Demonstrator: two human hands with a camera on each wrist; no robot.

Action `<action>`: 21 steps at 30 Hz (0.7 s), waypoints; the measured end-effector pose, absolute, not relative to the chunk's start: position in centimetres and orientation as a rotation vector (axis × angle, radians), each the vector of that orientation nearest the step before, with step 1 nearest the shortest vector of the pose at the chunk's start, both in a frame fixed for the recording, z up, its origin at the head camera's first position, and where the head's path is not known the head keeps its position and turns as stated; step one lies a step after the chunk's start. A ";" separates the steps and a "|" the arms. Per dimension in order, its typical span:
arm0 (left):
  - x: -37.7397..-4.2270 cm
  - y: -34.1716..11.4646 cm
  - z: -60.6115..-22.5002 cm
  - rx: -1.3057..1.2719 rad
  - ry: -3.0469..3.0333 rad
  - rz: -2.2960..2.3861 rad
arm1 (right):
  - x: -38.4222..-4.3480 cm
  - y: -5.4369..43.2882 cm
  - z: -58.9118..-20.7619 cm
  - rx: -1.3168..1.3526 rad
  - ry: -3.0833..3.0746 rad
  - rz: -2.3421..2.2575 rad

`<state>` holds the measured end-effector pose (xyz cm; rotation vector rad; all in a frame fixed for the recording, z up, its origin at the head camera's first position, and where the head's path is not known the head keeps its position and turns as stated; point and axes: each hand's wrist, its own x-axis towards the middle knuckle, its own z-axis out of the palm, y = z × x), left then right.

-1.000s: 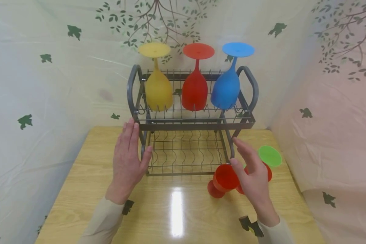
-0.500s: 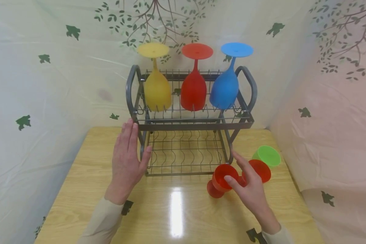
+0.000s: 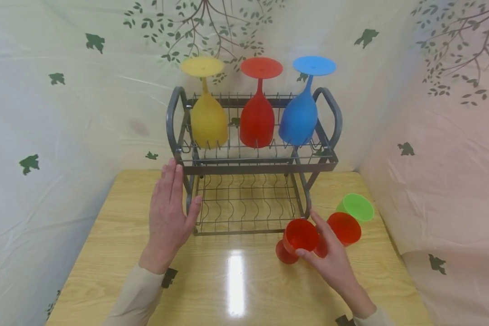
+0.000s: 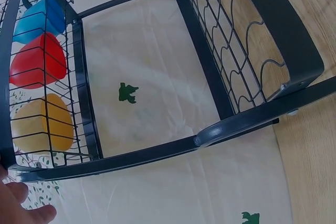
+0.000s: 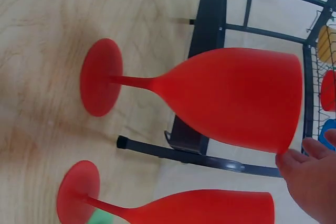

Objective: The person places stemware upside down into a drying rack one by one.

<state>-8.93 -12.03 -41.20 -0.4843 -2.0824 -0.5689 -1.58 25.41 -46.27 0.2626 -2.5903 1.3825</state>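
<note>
My left hand (image 3: 167, 217) lies with straight fingers along the left side of a black two-tier dish rack (image 3: 261, 169). My right hand (image 3: 332, 253) is beside a red goblet (image 3: 295, 240) that stands upright at the rack's front right corner. Its thumb is at the near side of the goblet's rim, and the index finger extends along the far right side. In the right wrist view, a fingertip is right at the rim of the goblet (image 5: 231, 98), and the fingers are not curled round it.
Behind the right hand stand another red goblet (image 3: 344, 227) and a green cup (image 3: 356, 207). On the upper tier, yellow (image 3: 209, 120), red (image 3: 257, 120) and blue (image 3: 299, 117) goblets sit upside down. Patterned cloth (image 3: 65, 113) surrounds the wooden table (image 3: 203, 280).
My right hand has moved down from the rack's right leg to the near red goblet, its thumb passing over the cup to the near rim. The left hand has stayed in place.
</note>
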 end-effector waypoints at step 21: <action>-9.0 -12.1 -41.3 -0.492 -2.100 -0.589 | -1.8 25.7 -49.8 0.104 -2.565 1.585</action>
